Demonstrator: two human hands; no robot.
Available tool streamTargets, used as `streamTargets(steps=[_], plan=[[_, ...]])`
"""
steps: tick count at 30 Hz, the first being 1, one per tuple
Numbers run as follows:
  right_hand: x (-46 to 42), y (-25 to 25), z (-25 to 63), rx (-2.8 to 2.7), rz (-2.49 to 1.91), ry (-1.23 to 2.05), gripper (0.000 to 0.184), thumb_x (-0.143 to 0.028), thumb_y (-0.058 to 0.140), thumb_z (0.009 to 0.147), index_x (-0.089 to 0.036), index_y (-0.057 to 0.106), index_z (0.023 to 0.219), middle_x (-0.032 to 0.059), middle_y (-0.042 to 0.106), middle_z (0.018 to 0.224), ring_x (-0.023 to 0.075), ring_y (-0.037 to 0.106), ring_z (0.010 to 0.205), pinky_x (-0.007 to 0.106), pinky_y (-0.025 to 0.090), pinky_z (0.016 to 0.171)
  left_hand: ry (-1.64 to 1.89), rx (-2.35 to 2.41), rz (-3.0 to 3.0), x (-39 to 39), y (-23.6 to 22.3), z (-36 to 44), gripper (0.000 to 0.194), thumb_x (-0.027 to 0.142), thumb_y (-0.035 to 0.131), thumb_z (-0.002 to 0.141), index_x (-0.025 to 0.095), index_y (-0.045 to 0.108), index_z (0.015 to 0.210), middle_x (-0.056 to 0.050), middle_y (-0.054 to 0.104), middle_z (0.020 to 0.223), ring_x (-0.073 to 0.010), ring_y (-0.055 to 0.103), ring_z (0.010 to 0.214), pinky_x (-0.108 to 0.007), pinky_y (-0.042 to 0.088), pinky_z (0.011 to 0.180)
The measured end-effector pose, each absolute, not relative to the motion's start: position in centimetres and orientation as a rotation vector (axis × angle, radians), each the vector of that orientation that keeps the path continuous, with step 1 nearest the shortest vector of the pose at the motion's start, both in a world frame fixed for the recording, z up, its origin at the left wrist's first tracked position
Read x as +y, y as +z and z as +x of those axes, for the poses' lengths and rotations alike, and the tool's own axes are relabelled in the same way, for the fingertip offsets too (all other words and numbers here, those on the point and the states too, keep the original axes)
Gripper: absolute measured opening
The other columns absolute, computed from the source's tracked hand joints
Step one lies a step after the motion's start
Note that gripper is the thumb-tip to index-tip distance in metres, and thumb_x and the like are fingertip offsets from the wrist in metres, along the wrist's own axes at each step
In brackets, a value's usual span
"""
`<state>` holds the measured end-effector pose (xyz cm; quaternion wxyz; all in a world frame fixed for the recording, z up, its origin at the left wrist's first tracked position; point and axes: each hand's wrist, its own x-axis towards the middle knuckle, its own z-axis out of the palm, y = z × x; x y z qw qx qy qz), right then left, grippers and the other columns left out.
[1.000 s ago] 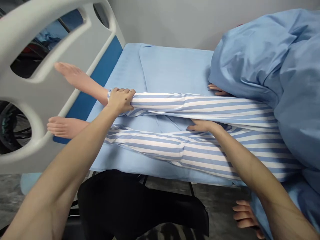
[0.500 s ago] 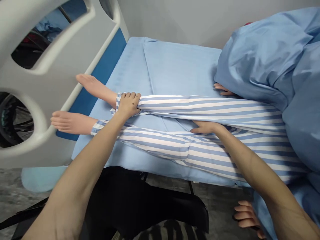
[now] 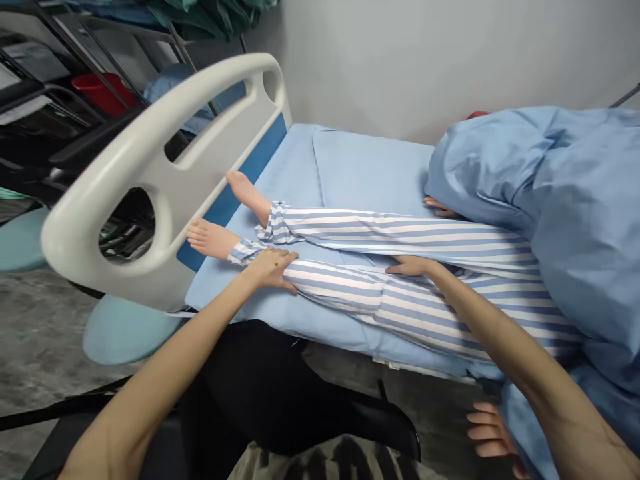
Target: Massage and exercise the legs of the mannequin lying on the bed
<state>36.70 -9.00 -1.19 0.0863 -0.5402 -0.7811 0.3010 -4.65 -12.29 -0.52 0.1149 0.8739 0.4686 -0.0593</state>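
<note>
A mannequin's legs lie on the bed in blue-and-white striped trousers (image 3: 345, 283), with the bare feet (image 3: 213, 238) towards the footboard. My left hand (image 3: 273, 267) is wrapped over the near lower leg just above the ankle, thumb on the near side and fingers across the top. Between the two legs, at about knee height, rests my right hand (image 3: 413, 265). Its fingers point towards the feet and look stretched out, some of them partly hidden by the far leg's trouser cloth. Bunched cuff cloth (image 3: 277, 223) sits around the far ankle.
A blue quilt (image 3: 505, 160) is heaped over the upper body at right. One mannequin hand (image 3: 440, 207) shows beneath it, another hand (image 3: 493, 430) at the bedside. The white footboard (image 3: 125, 147) stands at left, a black chair (image 3: 320, 407) before me, a pale blue stool (image 3: 127, 330) lower left.
My left hand has moved from the far ankle to the near lower leg. My right hand stays between the legs near the knees. The view has shifted, showing more beyond the footboard.
</note>
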Motion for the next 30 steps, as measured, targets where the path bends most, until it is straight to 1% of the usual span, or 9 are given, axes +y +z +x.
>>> streamTargets(steps=[4, 7, 9, 12, 14, 17, 21, 24, 30], plan=[[-15.5, 1.8, 34.3, -2.184, -1.529, 1.003, 0.038, -0.026, 0.067, 0.079, -0.016, 0.069, 0.116, 0.0105, 0.070, 0.117, 0.0280, 0.061, 0.114, 0.040, 0.044, 0.103, -0.287, 1.474, 2.672, -12.9, -0.9, -4.7, 0.056, 0.038, 0.068, 0.070, 0.021, 0.054, 0.121, -0.012, 0.067, 0.110, -0.0299, 0.063, 0.102, -0.039, 0.045, 0.091], [-23.5, 1.8, 32.3, -1.774, -1.380, 1.150, 0.024, -0.037, 0.062, 0.086, -0.021, 0.071, 0.100, 0.0057, 0.071, 0.087, 0.0200, 0.065, 0.082, 0.033, 0.052, 0.076, -0.305, 1.482, 2.707, -13.3, -0.7, -4.3, 0.047, 0.031, 0.065, 0.070, 0.020, 0.056, 0.114, -0.012, 0.068, 0.107, -0.0301, 0.064, 0.099, -0.039, 0.046, 0.088], [-28.3, -0.2, 31.1, -1.472, -1.321, 1.557, 0.028, -0.045, 0.061, 0.086, -0.018, 0.070, 0.088, -0.0009, 0.058, 0.056, 0.0125, 0.052, 0.051, 0.025, 0.043, 0.051, -0.341, 1.478, 2.716, -13.5, -0.1, -4.2, 0.046, 0.029, 0.064, 0.069, 0.020, 0.057, 0.113, -0.013, 0.068, 0.107, -0.0304, 0.065, 0.098, -0.040, 0.046, 0.087], [-32.4, -4.4, 30.4, -0.800, -1.280, 1.764, 0.036, -0.036, 0.078, 0.070, -0.021, 0.066, 0.101, -0.0052, 0.058, 0.057, 0.0082, 0.046, 0.043, 0.019, 0.032, 0.039, -0.361, 1.474, 2.741, -13.9, 2.3, -4.2, 0.050, 0.027, 0.066, 0.066, 0.020, 0.057, 0.114, -0.013, 0.069, 0.109, -0.0313, 0.066, 0.099, -0.040, 0.046, 0.087], [-32.9, -6.3, 30.8, -0.413, -1.130, 1.661, 0.034, -0.030, 0.080, 0.063, -0.022, 0.066, 0.092, -0.0011, 0.068, 0.073, 0.0128, 0.061, 0.060, 0.021, 0.044, 0.046, -0.343, 1.488, 2.777, -14.1, 4.7, -4.2, 0.050, 0.028, 0.066, 0.065, 0.019, 0.057, 0.114, -0.013, 0.069, 0.107, -0.0321, 0.066, 0.100, -0.040, 0.047, 0.086], [-31.8, -6.8, 31.9, -0.157, -0.902, 1.522, 0.029, -0.019, 0.080, 0.055, -0.022, 0.066, 0.081, -0.0004, 0.072, 0.084, 0.0186, 0.067, 0.088, 0.032, 0.059, 0.076, -0.335, 1.506, 2.848, -14.3, 8.5, -4.1, 0.047, 0.031, 0.065, 0.066, 0.019, 0.057, 0.111, -0.012, 0.070, 0.105, -0.0317, 0.066, 0.098, -0.039, 0.048, 0.084], [-30.9, -5.3, 32.5, -0.125, -0.726, 1.500, 0.039, -0.021, 0.079, 0.055, -0.027, 0.069, 0.092, -0.0017, 0.074, 0.094, 0.0212, 0.066, 0.096, 0.052, 0.046, 0.107, -0.348, 1.530, 2.890, -14.4, 11.9, -3.8, 0.045, 0.032, 0.064, 0.065, 0.019, 0.057, 0.107, -0.011, 0.071, 0.103, -0.0313, 0.066, 0.094, -0.038, 0.048, 0.079], [-31.3, -4.1, 32.6, -0.139, -0.666, 1.468, 0.044, -0.033, 0.081, 0.056, -0.029, 0.069, 0.098, -0.0016, 0.074, 0.099, 0.0222, 0.066, 0.097, 0.055, 0.041, 0.111, -0.292, 1.550, 2.872, -14.7, 12.3, -3.7, 0.043, 0.032, 0.064, 0.064, 0.019, 0.057, 0.104, -0.010, 0.071, 0.101, -0.0320, 0.067, 0.093, -0.038, 0.048, 0.077], [-32.2, -0.7, 33.7, -0.107, -0.693, 1.391, 0.051, -0.043, 0.084, 0.049, -0.032, 0.069, 0.096, -0.0004, 0.073, 0.109, 0.0267, 0.065, 0.102, 0.054, 0.048, 0.099, 0.052, 1.590, 2.792, -15.4, 9.8, -3.0, 0.048, 0.037, 0.065, 0.062, 0.020, 0.059, 0.107, -0.009, 0.071, 0.101, -0.0320, 0.067, 0.096, -0.037, 0.050, 0.079]])
